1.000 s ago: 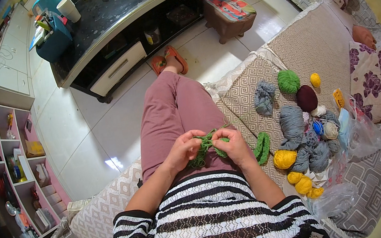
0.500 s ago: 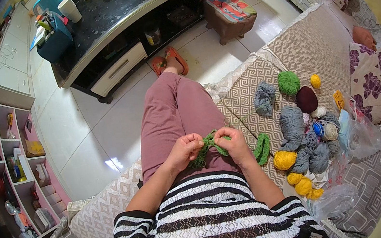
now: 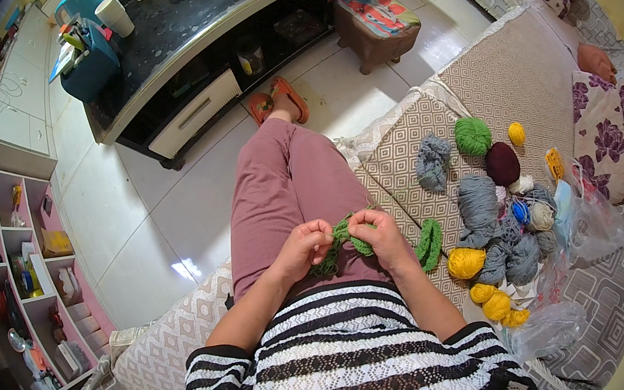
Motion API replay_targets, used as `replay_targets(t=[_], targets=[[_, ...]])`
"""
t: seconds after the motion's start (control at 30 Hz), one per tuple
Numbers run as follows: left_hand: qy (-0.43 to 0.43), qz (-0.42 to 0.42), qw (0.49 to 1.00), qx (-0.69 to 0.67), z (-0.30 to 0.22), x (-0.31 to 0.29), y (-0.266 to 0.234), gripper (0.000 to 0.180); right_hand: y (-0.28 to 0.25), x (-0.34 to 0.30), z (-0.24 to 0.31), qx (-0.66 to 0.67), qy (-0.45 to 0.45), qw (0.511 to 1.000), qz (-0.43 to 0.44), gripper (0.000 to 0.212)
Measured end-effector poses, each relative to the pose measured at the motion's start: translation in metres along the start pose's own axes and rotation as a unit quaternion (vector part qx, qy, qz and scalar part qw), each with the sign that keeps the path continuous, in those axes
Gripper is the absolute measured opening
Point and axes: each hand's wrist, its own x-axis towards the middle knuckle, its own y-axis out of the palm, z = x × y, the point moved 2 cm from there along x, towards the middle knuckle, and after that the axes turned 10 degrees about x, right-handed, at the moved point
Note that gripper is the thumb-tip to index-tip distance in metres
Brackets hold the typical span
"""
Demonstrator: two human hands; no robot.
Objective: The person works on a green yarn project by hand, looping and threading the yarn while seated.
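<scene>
Over my lap, both hands pinch at a tangle of green yarn that looks partly crocheted. My left hand has thumb and fingertips closed on its left edge. On the other side my right hand grips the thicker green part, its fingers curled inward. Any hook or thin strand between the fingertips is too small to make out. Beside my right thigh lies a looped green crocheted strip on the sofa.
Balls of grey yarn, yellow yarn, green yarn and maroon yarn crowd the sofa to my right, near a clear plastic bag. Ahead stand a black-topped table and a stool. Shelves line the left.
My right-hand fingers have shifted slightly on the green yarn. The left hand stays nearly in place, and the surroundings look the same.
</scene>
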Motion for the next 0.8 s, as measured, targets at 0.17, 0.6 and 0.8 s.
replay_targets(t=[0.17,0.6,0.8], targets=[[0.039,0.011,0.999,0.005,-0.005,-0.001,0.004,0.009,-0.001,0.000,0.002,0.004,0.019,1.000,0.002,0.007],[0.013,-0.069,0.994,0.085,-0.003,-0.001,0.004,0.010,0.002,-0.004,0.019,-0.121,-0.032,0.992,-0.001,0.011],[0.015,-0.084,0.994,0.066,-0.001,0.000,0.001,0.010,0.006,-0.009,0.026,-0.225,-0.066,0.972,-0.011,0.013]])
